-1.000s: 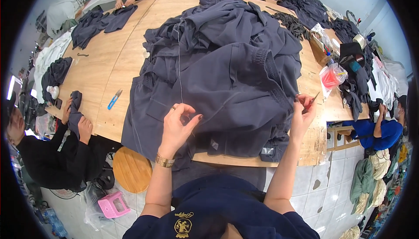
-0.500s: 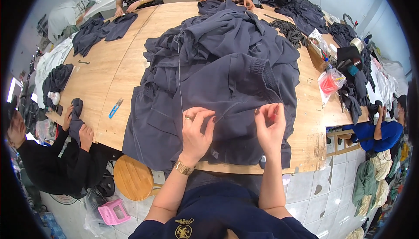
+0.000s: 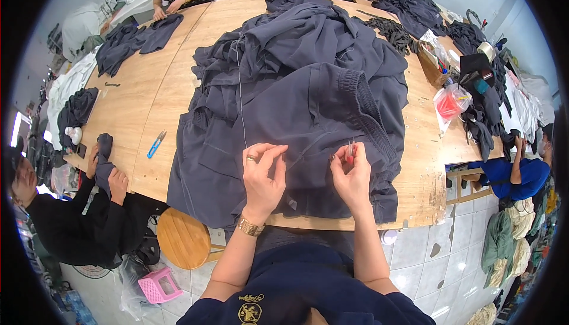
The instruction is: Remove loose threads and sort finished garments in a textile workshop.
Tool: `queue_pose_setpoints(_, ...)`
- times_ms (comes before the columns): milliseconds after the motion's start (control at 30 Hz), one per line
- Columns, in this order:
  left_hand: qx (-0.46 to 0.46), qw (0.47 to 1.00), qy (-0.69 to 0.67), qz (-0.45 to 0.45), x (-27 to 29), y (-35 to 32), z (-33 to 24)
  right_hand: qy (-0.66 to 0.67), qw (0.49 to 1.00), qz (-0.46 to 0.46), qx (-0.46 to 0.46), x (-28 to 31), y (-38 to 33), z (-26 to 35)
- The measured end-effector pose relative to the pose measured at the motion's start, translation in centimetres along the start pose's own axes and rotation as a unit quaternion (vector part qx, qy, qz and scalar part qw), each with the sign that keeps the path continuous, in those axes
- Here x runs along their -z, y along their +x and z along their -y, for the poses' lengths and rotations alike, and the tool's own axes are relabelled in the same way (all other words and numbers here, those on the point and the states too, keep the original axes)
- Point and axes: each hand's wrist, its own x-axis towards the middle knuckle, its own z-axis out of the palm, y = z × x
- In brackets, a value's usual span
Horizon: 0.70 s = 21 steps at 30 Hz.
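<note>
A heap of dark grey garments point(image 3: 284, 46) covers the table in front of me, with a pair of trousers point(image 3: 284, 99) with a gathered elastic waistband on top. Down its left side hangs a long pale thread point(image 3: 240, 82), which runs to my left hand point(image 3: 262, 174). That hand hovers over the cloth, its thumb and fingers closed in a pinch on the thread. My right hand point(image 3: 351, 174) is closed round small red-handled thread snips point(image 3: 350, 158), blades pointing away from me, just below the waistband. The palm hides most of the handle.
Blue-handled snips point(image 3: 156, 145) lie on the wooden table point(image 3: 133, 123) left of the heap. Co-workers handle dark cloth at the far edge and at left; another person in blue sits at right. A round wooden stool point(image 3: 184, 239) and a pink plastic stool point(image 3: 160, 285) stand below.
My right hand has moved left, toward my left hand, and turned so the snips show clearly. My left hand has shifted slightly left. The garments lie nearly as before.
</note>
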Motion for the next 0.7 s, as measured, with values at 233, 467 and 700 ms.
queue_pose_setpoints(233,-0.063,0.987,0.131,0.066,-0.7,2.0,-0.5,0.061,0.998,0.012,-0.010,-0.2,-0.6,1.5)
queue_pose_setpoints(467,0.129,0.965,-0.175,0.144,-0.5,4.1,-1.5,0.243,0.966,0.073,-0.057,-1.2,0.2,0.7)
queue_pose_setpoints(700,0.200,0.914,-0.323,0.144,-0.9,4.0,0.0,0.222,0.972,0.077,-0.022,-0.3,-0.4,1.5)
